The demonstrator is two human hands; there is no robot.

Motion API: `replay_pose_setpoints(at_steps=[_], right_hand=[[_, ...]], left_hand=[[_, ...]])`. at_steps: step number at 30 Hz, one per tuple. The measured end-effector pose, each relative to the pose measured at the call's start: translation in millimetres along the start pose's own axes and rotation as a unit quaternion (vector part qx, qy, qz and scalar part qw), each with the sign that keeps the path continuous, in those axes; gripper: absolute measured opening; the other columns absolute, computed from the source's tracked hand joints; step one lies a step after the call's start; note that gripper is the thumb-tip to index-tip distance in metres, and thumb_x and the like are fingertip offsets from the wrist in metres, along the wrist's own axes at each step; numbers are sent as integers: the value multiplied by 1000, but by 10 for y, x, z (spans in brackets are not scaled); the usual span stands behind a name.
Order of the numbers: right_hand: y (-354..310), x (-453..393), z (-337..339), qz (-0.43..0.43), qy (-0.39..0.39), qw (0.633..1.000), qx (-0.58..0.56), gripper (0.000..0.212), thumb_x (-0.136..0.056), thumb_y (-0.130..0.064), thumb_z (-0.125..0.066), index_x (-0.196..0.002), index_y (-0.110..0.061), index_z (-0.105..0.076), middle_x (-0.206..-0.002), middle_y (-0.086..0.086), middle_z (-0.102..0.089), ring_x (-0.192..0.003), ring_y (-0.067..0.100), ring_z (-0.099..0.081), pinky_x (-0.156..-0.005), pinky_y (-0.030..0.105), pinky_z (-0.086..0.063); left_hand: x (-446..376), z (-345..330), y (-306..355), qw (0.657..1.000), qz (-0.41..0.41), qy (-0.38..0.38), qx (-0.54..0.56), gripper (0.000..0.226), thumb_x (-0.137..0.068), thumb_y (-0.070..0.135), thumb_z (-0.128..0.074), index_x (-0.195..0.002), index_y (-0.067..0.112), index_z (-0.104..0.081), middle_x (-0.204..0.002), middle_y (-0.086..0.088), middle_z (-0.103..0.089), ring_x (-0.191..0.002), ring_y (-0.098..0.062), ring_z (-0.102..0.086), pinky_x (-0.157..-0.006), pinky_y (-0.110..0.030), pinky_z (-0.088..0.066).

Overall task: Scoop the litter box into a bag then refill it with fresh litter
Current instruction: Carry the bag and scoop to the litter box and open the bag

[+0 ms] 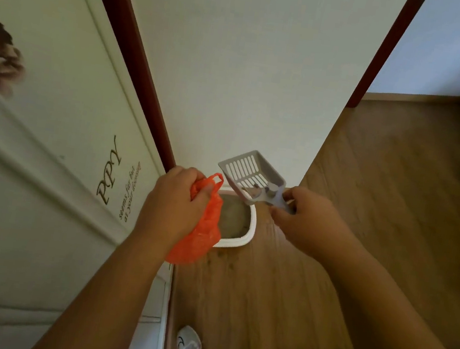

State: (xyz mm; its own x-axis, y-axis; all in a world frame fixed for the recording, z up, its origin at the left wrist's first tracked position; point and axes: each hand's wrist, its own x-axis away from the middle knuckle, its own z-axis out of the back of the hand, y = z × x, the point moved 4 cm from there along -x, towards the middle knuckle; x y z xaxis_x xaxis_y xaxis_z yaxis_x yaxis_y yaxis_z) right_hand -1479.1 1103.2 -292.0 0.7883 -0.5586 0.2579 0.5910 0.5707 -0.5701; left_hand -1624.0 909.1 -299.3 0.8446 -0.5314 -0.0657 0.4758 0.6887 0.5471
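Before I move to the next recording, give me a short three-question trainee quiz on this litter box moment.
1. True or false: the left hand grips the crumpled orange plastic bag.
2. Which does the right hand hold? A. a broom B. the slotted pale grey plastic litter scoop C. nothing
3. Fill in: the white-rimmed litter box sits on the wooden ____, against the wall.

Key:
1. True; the fingers bunch the bag near its handles.
2. B; the hand pinches the scoop's handle, and a few small clumps lie in the scoop.
3. Floor.
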Motion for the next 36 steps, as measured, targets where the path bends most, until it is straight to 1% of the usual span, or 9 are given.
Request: replay_pose_setpoints(at_steps=[4,6,9,14,18,24,28,31,36], right_hand=[[-47,-159,-70,4,-5,1000,-13,40,-95,-40,-62,-131,-22,-58,-98,-8,-67,-75,1,-61,-59,15,-46],[-44,-257,-81,2,-9,1000,-13,41,-96,-40,-62,-132,-22,-57,-96,-9,-66,-74,-2,-60,-56,13,-40],[22,-431,-110,1,-20,999,-29,38,-97,-38,-62,-130,-20,-58,-92,-11,-64,-72,-1,-60,-55,13,-40],[181,-710,-170,21,-68,997,-33,25,-98,-37,-61,-117,-22,-63,-86,-12,-64,-72,4,-63,-57,17,-45],[328,-923,-247,40,-110,993,-18,24,-96,-37,-61,-115,-23,-63,-91,-8,-68,-75,10,-67,-69,32,-60],[617,-1277,-422,36,-142,989,-5,33,-95,-38,-63,-124,-22,-61,-93,-5,-69,-74,11,-68,-64,29,-58],[859,-1518,-701,12,-161,987,-8,35,-95,-38,-64,-126,-22,-59,-93,-5,-69,-74,11,-68,-64,29,-58],[1075,-1690,-1017,-7,-170,985,-4,27,-96,-39,-62,-120,-25,-59,-90,-5,-68,-73,11,-68,-67,31,-61],[1445,-2031,-1660,-30,-188,981,-31,15,-98,-37,-59,-106,-24,-61,-84,-1,-69,-70,16,-69,-68,41,-62]], left_hand=[[-194,-13,-86,1000,0,-7,5,33,-102,56,-49,-111,28,-63,-103,9,-56,-98,-15,-57,-82,-33,-49],[-280,-31,-116,1000,7,-10,2,33,-102,55,-49,-113,27,-64,-105,9,-58,-97,-13,-58,-81,-30,-47],[-393,-79,-141,1000,20,-4,-2,35,-101,57,-49,-112,27,-64,-104,8,-59,-96,-12,-58,-82,-30,-49],[-437,-227,-143,998,61,12,-8,30,-101,52,-50,-110,26,-64,-100,10,-55,-95,-12,-56,-81,-31,-46],[-448,-404,-140,995,91,23,-14,27,-102,51,-50,-107,27,-63,-98,11,-54,-93,-12,-56,-81,-32,-48],[-533,-834,-239,992,120,35,-15,36,-100,62,-46,-94,29,-59,-87,15,-50,-83,-8,-53,-74,-31,-46],[-659,-1268,-526,990,143,2,-12,32,-100,54,-49,-99,26,-62,-93,10,-54,-88,-14,-57,-82,-40,-54],[-773,-1631,-775,988,154,-18,-4,29,-100,54,-50,-100,27,-61,-93,11,-54,-88,-12,-56,-83,-40,-54],[-979,-2241,-1229,984,170,-42,19,30,-100,58,-49,-97,30,-61,-92,14,-53,-87,-9,-57,-81,-35,-53]])
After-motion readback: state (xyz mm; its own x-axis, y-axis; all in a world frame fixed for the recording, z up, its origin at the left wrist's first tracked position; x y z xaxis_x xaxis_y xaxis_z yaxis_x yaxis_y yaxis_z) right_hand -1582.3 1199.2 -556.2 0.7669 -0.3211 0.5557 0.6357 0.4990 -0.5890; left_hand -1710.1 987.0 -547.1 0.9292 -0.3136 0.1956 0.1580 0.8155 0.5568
